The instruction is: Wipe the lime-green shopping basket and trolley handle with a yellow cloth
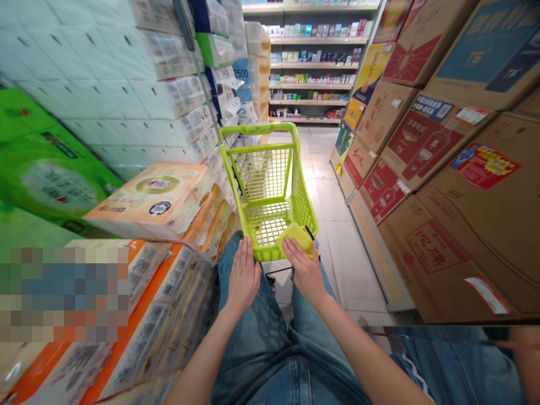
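Observation:
A lime-green plastic shopping basket (304, 205) with latticed walls stands in front of my knees, tilted in view, with nothing seen inside. My left hand (244, 275) lies with straight fingers against its near left corner. At the near right corner, my right hand (306, 270) presses a folded yellow cloth (291, 232) onto the rim, fingers laid over it. The cloth has a dark strip along one edge. A thin metal rod with a grey grip (184, 25) rises beside the basket's far left corner.
Packs of tissue paper (145, 194) are stacked high on the left. Printed cardboard cartons (447, 236) line the right side. A tiled floor (324, 197) runs to shelves of small goods (316, 73) at the back. Blue denim (476, 360) shows at the lower right.

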The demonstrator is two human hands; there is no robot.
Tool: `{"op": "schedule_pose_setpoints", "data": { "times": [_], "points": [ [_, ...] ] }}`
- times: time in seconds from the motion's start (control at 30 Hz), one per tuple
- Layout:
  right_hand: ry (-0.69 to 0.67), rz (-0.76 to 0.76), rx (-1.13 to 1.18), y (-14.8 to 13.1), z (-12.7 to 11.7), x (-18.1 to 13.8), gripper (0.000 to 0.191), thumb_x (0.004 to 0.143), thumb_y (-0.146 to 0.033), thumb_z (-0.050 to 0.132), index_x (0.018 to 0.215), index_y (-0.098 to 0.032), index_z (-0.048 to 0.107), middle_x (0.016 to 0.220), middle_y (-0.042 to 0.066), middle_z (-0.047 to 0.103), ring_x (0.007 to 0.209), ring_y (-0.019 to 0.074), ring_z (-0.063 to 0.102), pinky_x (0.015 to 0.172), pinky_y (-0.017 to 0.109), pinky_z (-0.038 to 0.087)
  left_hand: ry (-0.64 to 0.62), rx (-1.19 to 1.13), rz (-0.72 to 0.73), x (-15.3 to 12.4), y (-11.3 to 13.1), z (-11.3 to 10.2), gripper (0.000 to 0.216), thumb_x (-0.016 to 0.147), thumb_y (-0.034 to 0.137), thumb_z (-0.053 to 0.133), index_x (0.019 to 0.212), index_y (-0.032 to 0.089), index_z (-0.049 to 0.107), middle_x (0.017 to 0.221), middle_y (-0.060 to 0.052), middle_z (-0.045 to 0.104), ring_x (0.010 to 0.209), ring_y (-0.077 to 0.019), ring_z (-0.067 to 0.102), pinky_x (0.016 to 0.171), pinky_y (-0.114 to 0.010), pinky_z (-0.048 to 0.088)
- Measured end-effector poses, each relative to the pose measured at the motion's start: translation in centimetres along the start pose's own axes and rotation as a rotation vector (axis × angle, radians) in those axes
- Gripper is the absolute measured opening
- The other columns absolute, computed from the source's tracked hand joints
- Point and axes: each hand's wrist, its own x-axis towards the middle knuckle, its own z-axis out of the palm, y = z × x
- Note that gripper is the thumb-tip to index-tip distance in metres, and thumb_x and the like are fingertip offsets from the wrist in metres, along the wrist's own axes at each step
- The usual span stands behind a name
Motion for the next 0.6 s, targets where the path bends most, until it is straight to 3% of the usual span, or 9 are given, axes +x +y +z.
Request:
{"op": "schedule_pose_setpoints", "data": {
  "times": [0.13, 0.23, 0.33, 0.4, 0.5, 0.6],
  "points": [
    [0.048, 0.131, -0.056, 5.0, -1.7, -1.1, 0.081, 0.076, 0.006, 0.032, 0.152, -0.023, 0.033, 0.153, 0.007, 0.045, 0.144, 0.0175, 0.037, 0.122, 0.056, 0.001, 0.001, 0.003, -0.004, 0.1, 0.0, 0.2, 0.074, 0.097, 0.018, 0.038, 0.158, 0.02, -0.002, 0.164, -0.015, 0.02, 0.152, -0.0269, 0.017, 0.12, -0.053, 0.029],
    [0.082, 0.232, -0.079, 5.5, -1.7, -1.1, 0.084, 0.074, 0.006, 0.033, 0.152, -0.024, 0.032, 0.155, 0.006, 0.042, 0.145, 0.0189, 0.035, 0.122, 0.057, 0.005, 0.006, -0.006, -0.005, 0.1, 0.0, 0.2, 0.073, 0.097, 0.018, 0.038, 0.158, 0.02, -0.002, 0.164, -0.015, 0.019, 0.152, -0.0268, 0.017, 0.12, -0.053, 0.029],
    [0.092, 0.276, -0.082, 2.2, -0.7, -0.2, 0.086, 0.072, 0.005, 0.036, 0.154, -0.02, 0.03, 0.156, 0.007, 0.039, 0.148, 0.02, 0.03, 0.123, 0.054, 0.005, 0.019, -0.026, -0.008, 0.0, 0.1, 0.2, 0.072, 0.097, 0.019, 0.037, 0.158, 0.021, -0.001, 0.164, -0.015, 0.019, 0.152, -0.0272, 0.018, 0.12, -0.053, 0.029],
    [0.062, 0.24, -0.054, -1.0, 0.3, 0.8, 0.084, 0.073, 0.005, 0.037, 0.153, -0.019, 0.032, 0.155, 0.008, 0.041, 0.147, 0.0187, 0.031, 0.123, 0.053, -0.001, 0.024, -0.034, -0.006, 0.0, 0.1, 0.2, 0.072, 0.097, 0.019, 0.037, 0.158, 0.021, -0.001, 0.165, -0.015, 0.018, 0.152, -0.0275, 0.018, 0.119, -0.054, 0.03],
    [-0.019, 0.164, 0.026, -5.3, 1.8, 2.5, 0.071, 0.082, 0.001, 0.037, 0.151, -0.017, 0.037, 0.155, 0.008, 0.042, 0.148, 0.0167, 0.03, 0.123, 0.051, -0.006, 0.008, -0.034, -0.002, -0.1, -0.1, 0.2, 0.072, 0.098, 0.019, 0.037, 0.158, 0.021, -0.003, 0.165, -0.015, 0.017, 0.152, -0.0272, 0.016, 0.119, -0.054, 0.029],
    [-0.066, 0.102, 0.086, -7.6, 2.9, 3.9, 0.06, 0.09, -0.005, 0.035, 0.15, -0.016, 0.039, 0.156, 0.007, 0.04, 0.148, 0.016, 0.029, 0.123, 0.049, -0.008, -0.018, -0.029, -0.003, -0.2, -0.5, 0.3, 0.073, 0.098, 0.021, 0.038, 0.158, 0.02, -0.005, 0.165, -0.016, 0.017, 0.153, -0.0273, 0.014, 0.119, -0.054, 0.029]
  ]
}}
